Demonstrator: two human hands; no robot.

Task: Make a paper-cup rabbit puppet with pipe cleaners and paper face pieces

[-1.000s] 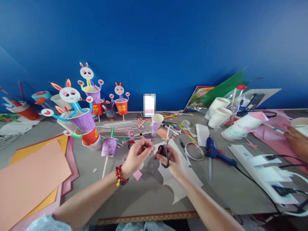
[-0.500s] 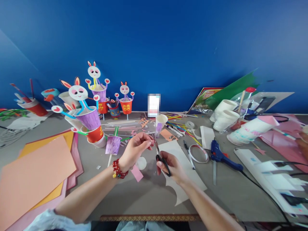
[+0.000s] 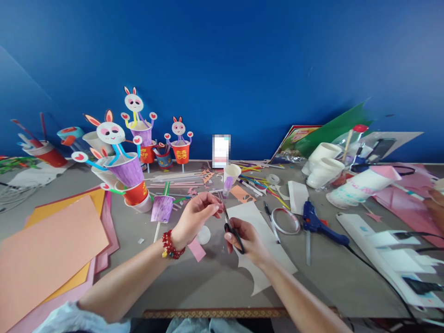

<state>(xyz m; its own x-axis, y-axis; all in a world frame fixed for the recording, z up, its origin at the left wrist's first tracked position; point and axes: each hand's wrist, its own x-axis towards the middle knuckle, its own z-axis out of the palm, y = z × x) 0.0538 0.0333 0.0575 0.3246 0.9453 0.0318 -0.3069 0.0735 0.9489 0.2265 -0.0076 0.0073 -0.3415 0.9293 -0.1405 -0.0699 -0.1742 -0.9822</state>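
My right hand [image 3: 247,238] is closed round the black handles of a pair of scissors [image 3: 234,236], whose blades point up and away from me. At the blade tips, my left hand [image 3: 201,215] pinches thumb and fingers together; whatever sits between them is too small to make out. A white paper circle [image 3: 203,235] and a pink paper strip [image 3: 197,250] lie on the table below the left wrist. Under the right hand spreads a white paper sheet [image 3: 250,217] with curved cut-outs along its edge. Left of my left hand is a purple cup piece [image 3: 163,209] on a white stick.
Rabbit-faced paper cup figures [image 3: 126,171] stand at the left behind coloured paper sheets [image 3: 52,236]. On the right lie a blue glue gun [image 3: 321,224], a tape roll [image 3: 285,220], a pen [image 3: 271,222] and a power strip [image 3: 385,259] with cables. A paper cup [image 3: 232,172] stands ahead.
Both hands stay almost in place, the scissors still beside the left fingertips. The whole view has shifted very slightly.
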